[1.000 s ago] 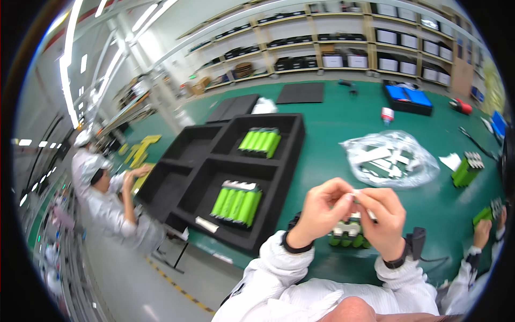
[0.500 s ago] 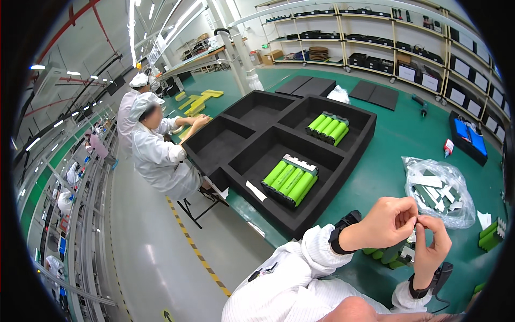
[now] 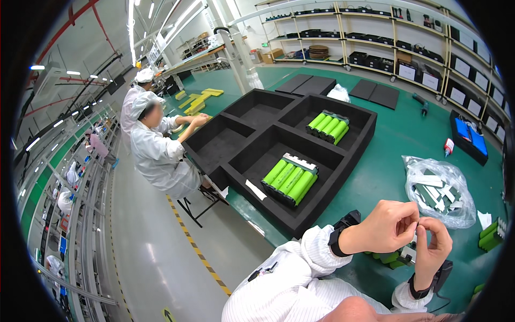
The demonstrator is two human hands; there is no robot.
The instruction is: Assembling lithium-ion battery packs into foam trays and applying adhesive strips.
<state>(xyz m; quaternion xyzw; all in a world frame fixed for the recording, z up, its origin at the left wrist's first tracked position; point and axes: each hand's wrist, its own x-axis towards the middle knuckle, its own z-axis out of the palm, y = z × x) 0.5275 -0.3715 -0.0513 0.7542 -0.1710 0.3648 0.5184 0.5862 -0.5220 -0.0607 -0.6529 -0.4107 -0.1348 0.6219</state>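
- White striped cloth sleeves point(image 3: 324, 248) lead to the left hand point(image 3: 383, 228) and right hand point(image 3: 435, 244), each pinched closed, tips meeting — anything between them is too small to tell.
- Green cylindrical-cell battery pack point(image 3: 396, 260) with metal tabs: below the hands, between the wrists, partly hidden; its long axis and the nearer hand I cannot tell.
- Clear crinkled plastic bag point(image 3: 465, 213) of flat white strips point(image 3: 432, 189), just beyond the fingertips.
- Matte black foam tray point(image 3: 335, 177), leftward — two smooth-celled green packs point(image 3: 290, 181) in separate compartments.
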